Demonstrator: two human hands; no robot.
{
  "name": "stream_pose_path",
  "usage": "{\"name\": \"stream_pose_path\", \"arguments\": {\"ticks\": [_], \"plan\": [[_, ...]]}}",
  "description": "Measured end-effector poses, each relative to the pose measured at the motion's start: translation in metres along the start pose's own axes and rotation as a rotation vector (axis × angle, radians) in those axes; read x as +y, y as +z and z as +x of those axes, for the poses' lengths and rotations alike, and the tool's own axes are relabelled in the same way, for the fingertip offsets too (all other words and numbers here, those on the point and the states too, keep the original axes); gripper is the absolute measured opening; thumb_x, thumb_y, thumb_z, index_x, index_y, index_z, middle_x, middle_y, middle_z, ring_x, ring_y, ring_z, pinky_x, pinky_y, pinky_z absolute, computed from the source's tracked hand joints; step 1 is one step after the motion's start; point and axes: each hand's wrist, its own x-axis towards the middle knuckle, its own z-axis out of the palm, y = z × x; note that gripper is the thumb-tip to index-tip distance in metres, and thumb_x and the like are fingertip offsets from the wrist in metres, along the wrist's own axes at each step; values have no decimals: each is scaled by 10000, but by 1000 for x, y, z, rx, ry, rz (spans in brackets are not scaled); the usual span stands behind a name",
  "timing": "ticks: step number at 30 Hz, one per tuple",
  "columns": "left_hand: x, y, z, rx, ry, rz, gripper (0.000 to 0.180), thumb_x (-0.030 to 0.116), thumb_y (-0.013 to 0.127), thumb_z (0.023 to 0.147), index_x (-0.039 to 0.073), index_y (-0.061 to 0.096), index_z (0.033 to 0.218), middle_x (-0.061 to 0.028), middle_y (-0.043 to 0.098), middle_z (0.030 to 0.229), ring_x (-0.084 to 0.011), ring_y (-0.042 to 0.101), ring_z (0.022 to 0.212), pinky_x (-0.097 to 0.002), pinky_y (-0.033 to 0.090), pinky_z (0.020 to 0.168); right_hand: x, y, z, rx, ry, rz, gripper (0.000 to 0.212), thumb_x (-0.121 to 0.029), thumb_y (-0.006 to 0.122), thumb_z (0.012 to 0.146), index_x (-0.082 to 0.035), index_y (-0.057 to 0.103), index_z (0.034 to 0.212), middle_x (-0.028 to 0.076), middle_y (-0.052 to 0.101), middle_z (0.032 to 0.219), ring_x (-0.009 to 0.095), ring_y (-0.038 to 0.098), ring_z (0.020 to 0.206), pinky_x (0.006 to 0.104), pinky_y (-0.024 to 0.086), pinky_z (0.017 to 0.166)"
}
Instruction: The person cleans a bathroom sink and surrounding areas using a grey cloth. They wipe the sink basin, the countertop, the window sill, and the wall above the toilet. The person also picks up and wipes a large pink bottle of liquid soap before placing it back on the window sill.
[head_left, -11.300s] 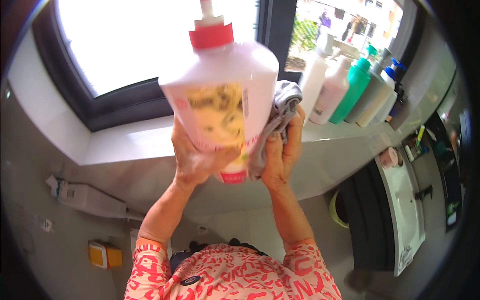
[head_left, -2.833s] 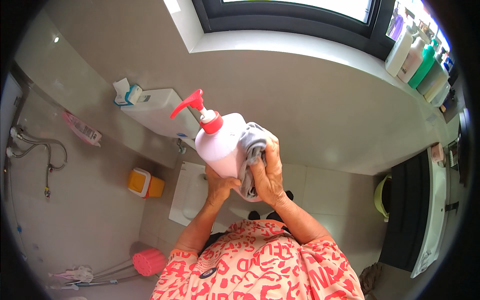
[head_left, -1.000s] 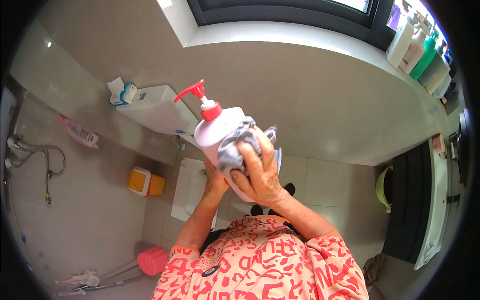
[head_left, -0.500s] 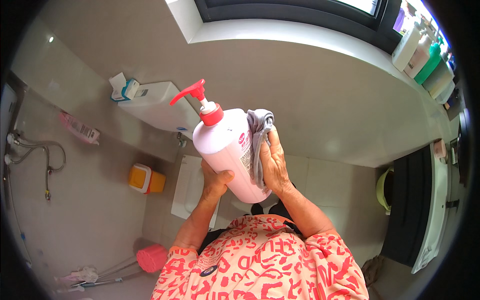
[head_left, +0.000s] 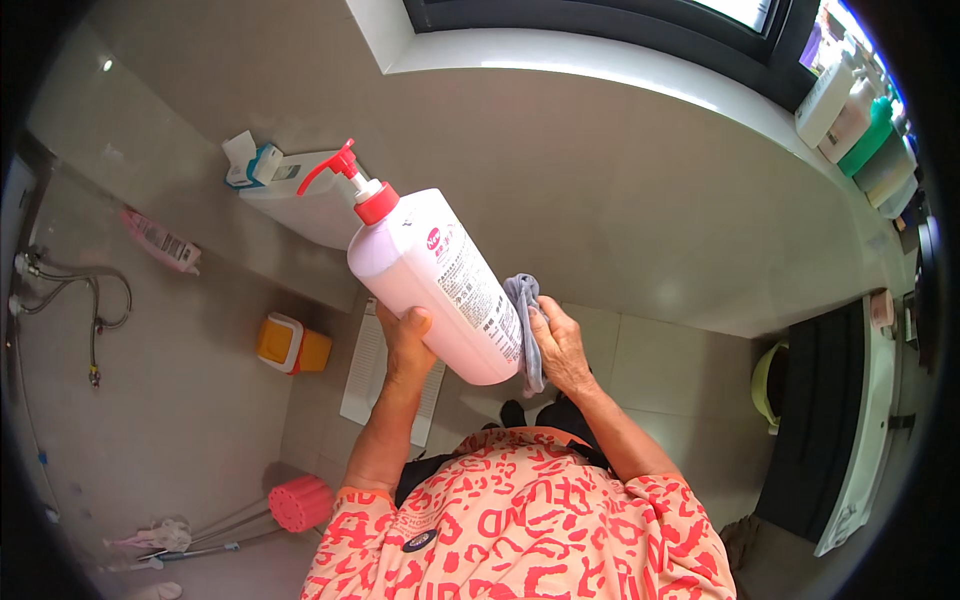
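A large pink pump bottle (head_left: 425, 285) with a red pump head is held up in front of me, tilted so its top leans to the upper left. My left hand (head_left: 405, 340) grips its lower left side, the thumb lying across the front. In my right hand (head_left: 560, 345) is a bunched grey cloth (head_left: 526, 335), pressed against the bottle's lower right side near the base. The printed label faces up toward me. Part of my left hand's fingers is hidden behind the bottle.
Below is a white squat toilet (head_left: 365, 370), with a white cistern (head_left: 300, 205) on the wall beyond. An orange bin (head_left: 293, 343) stands left, near a hose (head_left: 95, 320). Several bottles (head_left: 865, 135) line the windowsill at the upper right. A dark cabinet (head_left: 815, 410) is on the right.
The cloth and my right hand have slid down the bottle's right side toward its base. The bottle has shifted left and tilted further, with more of its label showing.
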Motion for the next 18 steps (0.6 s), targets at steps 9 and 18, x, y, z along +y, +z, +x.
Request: {"name": "stream_pose_path", "arguments": {"ticks": [9,18], "plan": [[-23,22,-12,-105,-11,69,900,276,793,654,-5,316,1363,-114,491,1243,-223,519,1120,-346,448,933,-82,2,16,375,-825,-217,470,-85,687,754,-24,555,1200,171,549,1100,313,541,979,417,437,854],[-16,26,-13,-107,-24,-40,882,254,772,690,-4,286,1378,-137,473,1262,-245,502,1156,-378,433,974,-50,5,-9,212,-679,-269,562,-148,636,819,-10,441,1328,216,437,1340,381,447,1196,461,325,1030]]}}
